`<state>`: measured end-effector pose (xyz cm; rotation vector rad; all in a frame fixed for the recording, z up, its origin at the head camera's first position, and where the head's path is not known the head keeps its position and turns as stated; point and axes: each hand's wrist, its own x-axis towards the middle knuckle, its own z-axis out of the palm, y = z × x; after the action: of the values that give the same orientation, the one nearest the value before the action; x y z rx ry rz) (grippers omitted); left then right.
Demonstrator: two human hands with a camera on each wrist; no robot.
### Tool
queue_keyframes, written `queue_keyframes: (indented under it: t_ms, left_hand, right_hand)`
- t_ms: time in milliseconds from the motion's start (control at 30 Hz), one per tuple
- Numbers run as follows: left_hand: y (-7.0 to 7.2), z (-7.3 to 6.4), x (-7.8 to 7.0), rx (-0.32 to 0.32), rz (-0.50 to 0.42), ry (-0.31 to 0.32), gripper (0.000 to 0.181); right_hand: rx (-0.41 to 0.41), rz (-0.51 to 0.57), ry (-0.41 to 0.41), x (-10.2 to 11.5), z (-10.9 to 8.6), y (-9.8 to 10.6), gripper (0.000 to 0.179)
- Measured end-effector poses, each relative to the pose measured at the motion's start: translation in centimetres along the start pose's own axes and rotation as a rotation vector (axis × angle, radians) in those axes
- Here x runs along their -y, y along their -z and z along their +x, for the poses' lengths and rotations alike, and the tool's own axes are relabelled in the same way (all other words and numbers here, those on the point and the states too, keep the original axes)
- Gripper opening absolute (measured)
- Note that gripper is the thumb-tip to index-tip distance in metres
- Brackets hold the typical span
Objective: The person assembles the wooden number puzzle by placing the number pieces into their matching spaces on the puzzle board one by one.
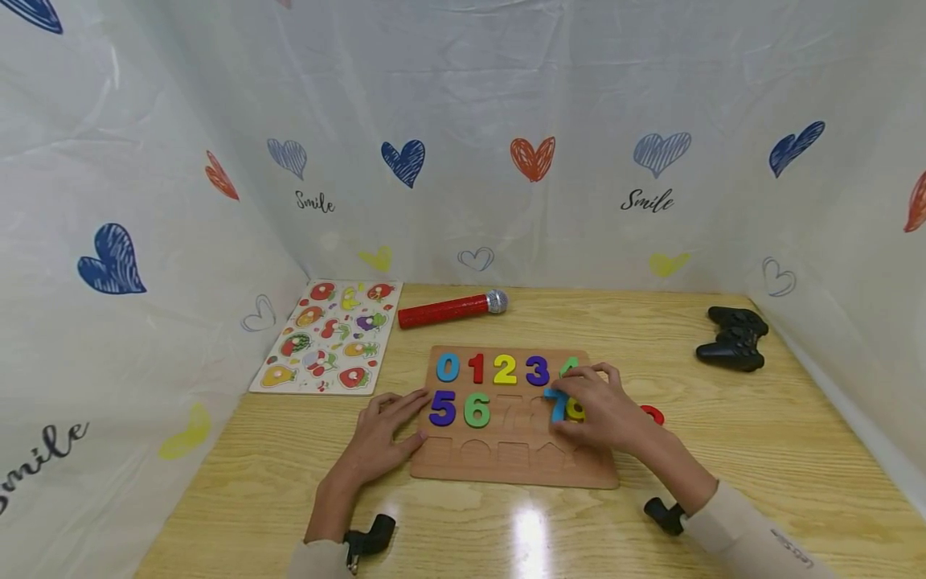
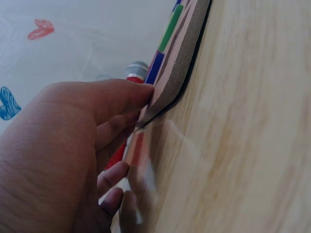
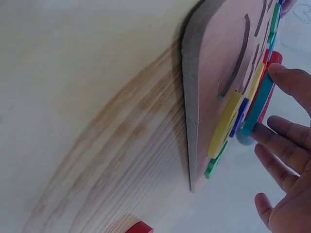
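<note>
A wooden number puzzle board (image 1: 463,469) lies on the table. My right hand (image 1: 604,408) pinches a blue number 7 (image 1: 557,405) between thumb and fingers, over the board's middle row. In the right wrist view the blue 7 (image 3: 260,104) stands off the board's face, near a yellow number piece (image 3: 225,125). My left hand (image 1: 387,434) touches the board's left edge, fingers extended. Purple 5 (image 1: 442,408) and green 6 (image 1: 477,410) sit in that row; 0 to 3 fill the top row. A green 4 (image 1: 569,367) is partly hidden behind my right hand.
A red piece (image 1: 653,414) lies right of the board, partly behind my right wrist. Farther back are a red microphone (image 1: 452,310), a fruit puzzle board (image 1: 329,338) at left and a black game controller (image 1: 734,338) at right. A heart-printed sheet (image 1: 470,96) encloses the table.
</note>
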<state>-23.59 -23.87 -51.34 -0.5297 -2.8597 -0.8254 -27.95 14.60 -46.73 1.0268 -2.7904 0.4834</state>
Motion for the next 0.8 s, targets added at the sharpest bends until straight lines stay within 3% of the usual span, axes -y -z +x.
queue_keyframes:
  t_ms: [433,800]
  left_hand:
    - [-0.10,0.03,0.02,-0.010,0.009,-0.014,0.059]
    - [-0.08,0.00,0.10,-0.012,0.007,-0.019,0.058]
  right_hand:
    - [-0.023,-0.033,0.031,0.40,0.32,-0.39,0.054]
    - [-0.010,0.008,0.031,1.03,0.81,-0.55,0.056]
